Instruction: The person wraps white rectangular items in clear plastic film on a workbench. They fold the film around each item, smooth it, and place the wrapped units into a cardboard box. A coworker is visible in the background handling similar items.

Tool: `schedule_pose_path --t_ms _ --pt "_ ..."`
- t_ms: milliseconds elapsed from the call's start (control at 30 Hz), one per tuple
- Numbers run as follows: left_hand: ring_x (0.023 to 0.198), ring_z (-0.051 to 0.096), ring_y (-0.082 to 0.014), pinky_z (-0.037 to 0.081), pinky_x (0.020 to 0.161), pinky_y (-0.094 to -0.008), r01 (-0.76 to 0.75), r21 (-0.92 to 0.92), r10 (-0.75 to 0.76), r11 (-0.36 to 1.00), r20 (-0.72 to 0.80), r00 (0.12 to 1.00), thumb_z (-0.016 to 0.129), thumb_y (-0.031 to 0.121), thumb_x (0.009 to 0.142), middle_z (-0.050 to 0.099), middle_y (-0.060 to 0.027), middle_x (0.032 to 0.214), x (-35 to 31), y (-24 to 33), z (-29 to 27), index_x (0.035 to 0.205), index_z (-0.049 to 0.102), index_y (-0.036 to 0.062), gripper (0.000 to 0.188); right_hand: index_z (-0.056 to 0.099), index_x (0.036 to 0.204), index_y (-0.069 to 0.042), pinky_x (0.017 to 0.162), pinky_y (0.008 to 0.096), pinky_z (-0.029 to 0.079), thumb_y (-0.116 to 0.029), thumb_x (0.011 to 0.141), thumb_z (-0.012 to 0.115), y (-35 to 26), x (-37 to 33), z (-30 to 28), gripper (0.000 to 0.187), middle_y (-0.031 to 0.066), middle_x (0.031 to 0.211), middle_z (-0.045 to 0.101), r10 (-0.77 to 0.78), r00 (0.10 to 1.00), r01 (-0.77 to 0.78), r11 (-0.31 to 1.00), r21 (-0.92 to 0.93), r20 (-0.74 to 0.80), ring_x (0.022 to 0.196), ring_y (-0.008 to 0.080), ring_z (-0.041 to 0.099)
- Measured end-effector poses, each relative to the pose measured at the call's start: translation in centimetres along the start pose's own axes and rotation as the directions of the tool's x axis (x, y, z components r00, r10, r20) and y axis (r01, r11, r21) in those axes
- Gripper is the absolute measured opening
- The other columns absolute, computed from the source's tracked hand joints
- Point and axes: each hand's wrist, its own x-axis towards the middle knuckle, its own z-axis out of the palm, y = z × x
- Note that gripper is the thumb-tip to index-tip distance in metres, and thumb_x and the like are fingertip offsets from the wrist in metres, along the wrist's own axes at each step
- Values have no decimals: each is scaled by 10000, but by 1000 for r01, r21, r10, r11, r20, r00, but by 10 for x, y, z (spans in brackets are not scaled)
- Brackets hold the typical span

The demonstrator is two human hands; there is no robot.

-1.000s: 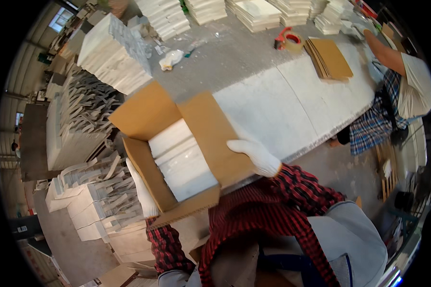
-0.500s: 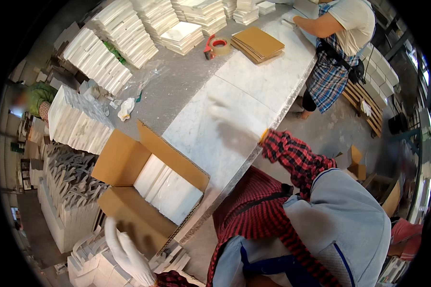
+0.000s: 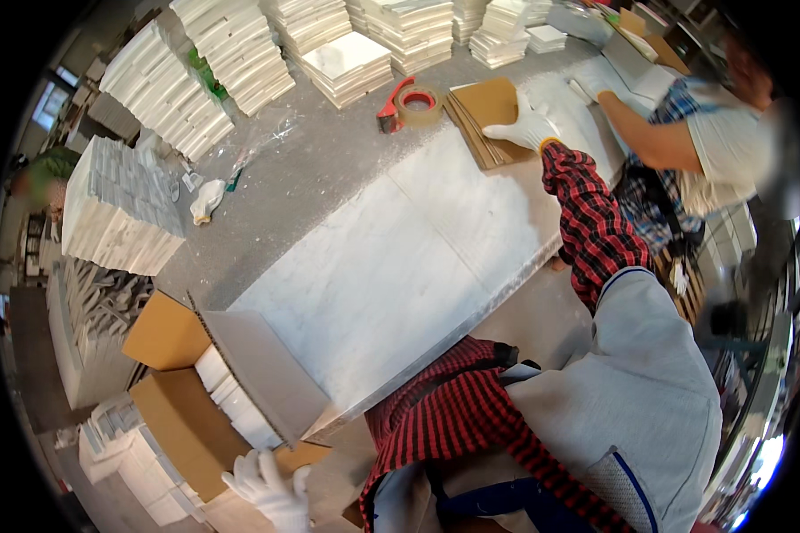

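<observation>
My right hand, in a white glove, reaches out over a small stack of brown cardboard sheets, thumb and fingers apart. Its fingertips overlap the right part of the stack; whether they touch it I cannot tell. At the lower left, my gloved left hand is beside the near end of an open cardboard box, its fingers apart and nothing seen in them. White tiles stand in a row inside the box, partly hidden by a raised flap.
Beside the cardboard lies a red tape dispenser with a roll of tape. Tall stacks of white tiles line the far side of the table. A crumpled glove lies at left. A co-worker stands at the right, hands on the table.
My right hand has moved away from me and to the right, from above the marble surface to the cardboard sheets. The view has shifted; the box's long flap now hides more tiles.
</observation>
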Motion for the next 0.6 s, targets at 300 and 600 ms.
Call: schedule_pose_path --t_ms 300,600 --pt "1499 431 -449 465 1144 -445 282 -507 -375 815 -89 923 756 -59 697 400 -247 1652 84 103 11 1570 441 60 936 263 1682 -197 1144 537 436 -769 601 865 19 22 3 1363 322 1576 451 -72 997 72 994 -77 0 1435 466 491" --pt "1454 393 -494 467 1119 -538 73 -58 -71 996 44 997 747 -20 664 477 -103 1631 112 126 1 1341 709 214 717 395 1632 -219 1015 548 525 -698 641 883 9 19 -9 1205 274 1524 504 -131 987 105 966 -235 -97 1282 471 585"
